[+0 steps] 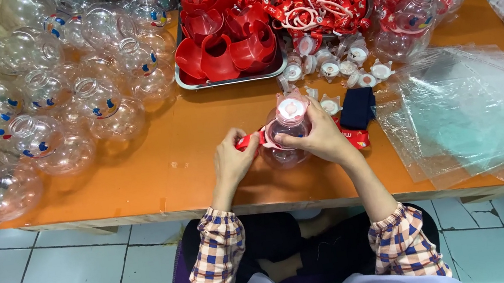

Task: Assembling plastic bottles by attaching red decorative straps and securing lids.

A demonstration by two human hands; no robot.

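The clear round bottle (285, 131) stands near the front edge of the orange tabletop (163, 167), looking light, thin-walled and slippery, so the right hand (320, 138) cups its belly while the left hand (234, 157) pinches its red strap (249, 140), with open room just left.

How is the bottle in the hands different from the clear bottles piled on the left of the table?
The held bottle carries a pale cap and a red strap; the piled bottles have open necks and no strap. The held bottle stands upright between both hands; the piled bottles lie tilted against each other. Both are clear, round plastic.
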